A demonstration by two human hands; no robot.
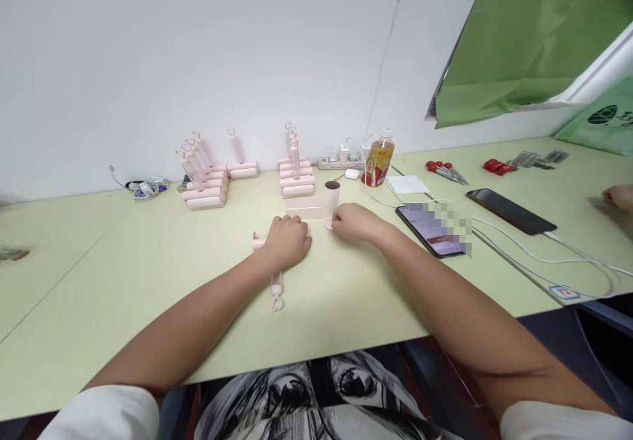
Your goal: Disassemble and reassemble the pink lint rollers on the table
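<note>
My left hand [287, 242] rests low over the table with its fingers curled; what lies in them is hidden. Under its wrist lies a pink lint roller handle [276, 291] with a heart-shaped loop, and a small pink piece [258, 245] shows beside the hand. My right hand [355, 222] pinches a small round pink cap [328, 225] near the tabletop. Just behind that cap, a white sticky-paper roll [331, 204] stands upright, its brown core showing at the top. A pink roller cover [303, 208] lies to its left, between and beyond my hands.
Assembled pink lint rollers stand at the back left [204, 197] and back centre [297, 186]. Near the wall are a power strip [341, 163] and a drink bottle [378, 161]. Two phones [429, 230] with cables and red-handled tools [445, 171] lie right. Another person's hand [619, 197] shows far right.
</note>
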